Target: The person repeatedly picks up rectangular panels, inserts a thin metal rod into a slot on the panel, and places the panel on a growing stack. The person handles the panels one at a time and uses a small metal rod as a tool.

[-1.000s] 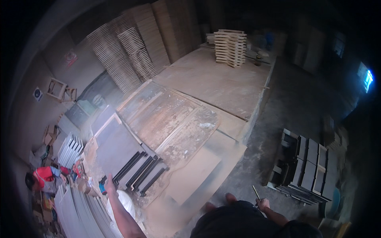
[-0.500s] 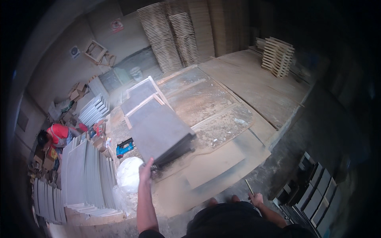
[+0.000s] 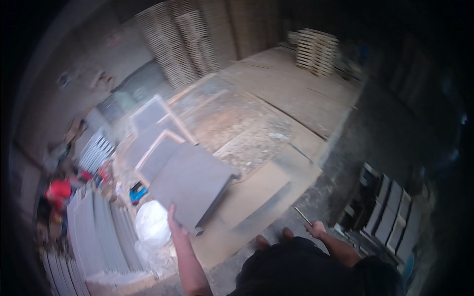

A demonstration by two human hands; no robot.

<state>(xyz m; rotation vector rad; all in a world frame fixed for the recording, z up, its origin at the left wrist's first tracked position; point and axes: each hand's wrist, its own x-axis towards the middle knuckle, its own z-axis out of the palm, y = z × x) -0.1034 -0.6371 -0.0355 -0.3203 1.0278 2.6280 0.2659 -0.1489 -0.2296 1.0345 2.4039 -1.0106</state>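
A grey rectangular panel (image 3: 190, 182) lies at a slant over other framed grey panels (image 3: 152, 121) on the worktable. My left hand (image 3: 178, 229) is closed on its near left corner; the fingers beneath are hidden. In my right hand (image 3: 316, 230), low by my right side, is a thin, pale yellowish stick (image 3: 302, 215), its kind too blurred to tell. A white plastic bag (image 3: 152, 222) sits just left of my left hand. Past the bag lies a blue and black nail gun (image 3: 137, 193).
Upright grey panels (image 3: 101, 237) stand at the left, near a crouching person in red (image 3: 59, 191). A slatted wooden stack (image 3: 317, 52) rests on the far platform. More panels (image 3: 390, 212) lean at the right. Tall slatted stacks (image 3: 173, 44) line the back wall.
The view has turned to the right. My left hand has drawn the grey panel toward me and a little right across the table. My right hand still holds the stick.
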